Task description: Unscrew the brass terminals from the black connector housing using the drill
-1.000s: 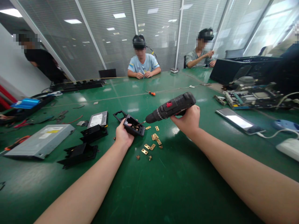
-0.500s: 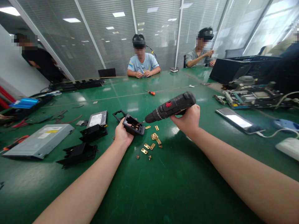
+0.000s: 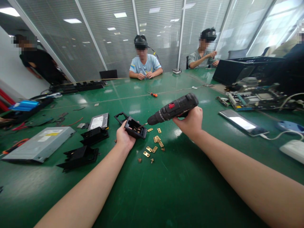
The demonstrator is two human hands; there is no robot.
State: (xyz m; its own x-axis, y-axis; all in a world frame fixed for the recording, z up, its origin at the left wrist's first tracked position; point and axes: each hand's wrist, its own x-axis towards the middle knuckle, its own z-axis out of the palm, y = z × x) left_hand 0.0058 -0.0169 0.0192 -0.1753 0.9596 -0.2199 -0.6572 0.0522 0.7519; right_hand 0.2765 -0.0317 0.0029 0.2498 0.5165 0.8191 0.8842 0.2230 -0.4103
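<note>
Our left hand [image 3: 124, 137] has its fingers wrapped around a black plastic housing [image 3: 135, 127], tilted above the green surface [image 3: 166, 190]. At its 3 o'clock, our right hand [image 3: 191, 122] grips the cordless screwdriver [image 3: 174, 108], bit inside the housing. Brass plates [image 3: 155, 144] lie beneath.

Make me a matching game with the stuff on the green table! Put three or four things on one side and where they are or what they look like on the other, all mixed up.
Things:
1. electric screwdriver
2. black plastic housing
3. brass pieces
4. phone

Descriptions:
A. lying loose on the table between the two arms
B. held in the left hand
C. lying flat, screen up, with a white cable at its end
D. held in the right hand, tip pointing into the housing

Pairs: 1-D, 2-B, 3-A, 4-C
</note>
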